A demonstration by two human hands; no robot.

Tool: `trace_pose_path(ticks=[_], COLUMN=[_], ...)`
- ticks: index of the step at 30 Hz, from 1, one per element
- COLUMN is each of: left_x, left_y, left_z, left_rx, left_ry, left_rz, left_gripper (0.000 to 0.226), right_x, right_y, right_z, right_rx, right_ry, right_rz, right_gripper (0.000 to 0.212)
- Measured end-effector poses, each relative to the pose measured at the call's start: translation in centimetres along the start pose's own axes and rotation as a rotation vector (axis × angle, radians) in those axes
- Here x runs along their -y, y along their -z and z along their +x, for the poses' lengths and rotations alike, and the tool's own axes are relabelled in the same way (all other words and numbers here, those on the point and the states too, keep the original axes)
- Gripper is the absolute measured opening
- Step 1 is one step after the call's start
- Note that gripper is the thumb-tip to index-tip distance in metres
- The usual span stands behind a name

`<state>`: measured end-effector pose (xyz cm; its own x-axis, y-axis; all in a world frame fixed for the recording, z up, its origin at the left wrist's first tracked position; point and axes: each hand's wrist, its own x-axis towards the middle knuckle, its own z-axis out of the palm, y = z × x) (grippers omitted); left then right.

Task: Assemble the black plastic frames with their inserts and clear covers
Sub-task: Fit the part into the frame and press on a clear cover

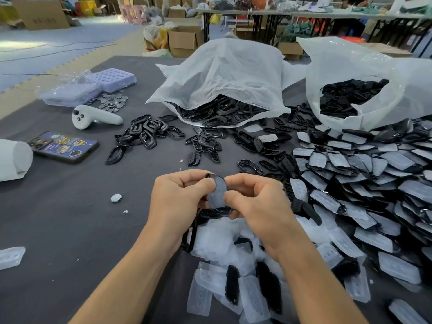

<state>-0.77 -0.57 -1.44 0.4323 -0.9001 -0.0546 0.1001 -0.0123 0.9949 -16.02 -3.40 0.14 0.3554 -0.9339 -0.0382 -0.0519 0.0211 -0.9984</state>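
Both hands meet over the middle of the grey table. My left hand (180, 195) and my right hand (254, 197) grip one black plastic frame (217, 191) from either side, thumbs pressing on the clear cover fitted in its face. Its lower end is hidden by my fingers. Loose clear covers (217, 239) and black inserts (268, 284) lie just below my hands. A big pile of assembled frames with covers (364, 178) fills the right side. Bare black frames (147, 132) lie scattered further back.
Two white plastic bags (224, 73) (364, 73) full of black parts stand at the back. On the left lie a phone (63, 147), a white controller (93, 118), a purple tray (114, 78) beside several coin cells, and one coin cell (116, 198).
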Motion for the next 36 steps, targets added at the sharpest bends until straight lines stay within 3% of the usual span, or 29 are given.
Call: trace_pose_path(ticks=[3, 9, 15, 22, 29, 36], left_x=[0.1, 0.4, 0.4, 0.3, 0.5, 0.5], left_y=[0.1, 0.2, 0.1, -0.1, -0.2, 1.0], left_z=[0.2, 0.4, 0.2, 0.0, 0.0, 1.2], left_rx=[-0.027, -0.078, -0.066, -0.091, -0.153, -0.247], left_ry=[-0.003, -0.045, -0.072, -0.087, -0.129, -0.061], left_rz=[0.020, 0.058, 0.110, 0.144, 0.266, 0.165], left_gripper=[0.014, 0.012, 0.015, 0.017, 0.042, 0.024], right_x=[0.1, -0.6, -1.2, -1.1, -0.9, -0.6], right_y=[0.0, -0.2, -0.7, -0.8, -1.2, 0.7], right_z=[-0.1, -0.3, -0.2, -0.2, -0.3, 0.0], right_rx=[-0.005, -0.234, -0.274, -0.278, -0.249, -0.249], right_ry=[0.004, 0.209, 0.259, 0.247, 0.206, 0.075], right_rz=[-0.040, -0.429, -0.539, -0.552, -0.553, -0.430], right_gripper=[0.024, 0.018, 0.017, 0.020, 0.018, 0.013])
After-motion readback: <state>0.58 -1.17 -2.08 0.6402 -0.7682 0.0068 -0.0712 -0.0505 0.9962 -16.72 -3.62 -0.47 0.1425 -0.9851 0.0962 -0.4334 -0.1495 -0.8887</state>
